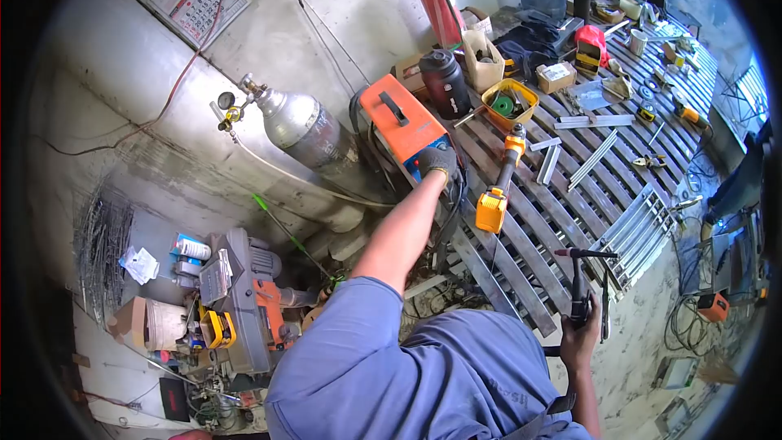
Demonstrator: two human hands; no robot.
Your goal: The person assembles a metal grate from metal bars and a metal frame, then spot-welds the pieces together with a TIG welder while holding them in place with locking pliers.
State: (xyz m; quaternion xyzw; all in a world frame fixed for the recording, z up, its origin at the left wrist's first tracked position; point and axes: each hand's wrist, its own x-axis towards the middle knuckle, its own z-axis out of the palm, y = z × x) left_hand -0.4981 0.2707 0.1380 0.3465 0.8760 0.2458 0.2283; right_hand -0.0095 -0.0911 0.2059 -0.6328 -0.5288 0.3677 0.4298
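Note:
My left hand [438, 160], in a dark glove, reaches to the front panel of an orange and blue welding machine [399, 118] with a black top handle. Its fingers are hidden against the panel. My bare right hand [582, 337] is wrapped round the black handle of a TIG welding torch [579, 289], held upright beside the slatted table's near edge. A welded metal grate [639, 236] lies just beyond the torch head. On the slats between my hands rests a cordless angle grinder [503, 183] with a yellow battery.
A gas cylinder [301, 118] with a regulator stands left of the machine. The slatted metal table [521, 253] carries a black jug [445, 85], a yellow bin [525, 98], metal strips [593, 160] and pliers [649, 161]. A bench machine [244, 301] stands at lower left.

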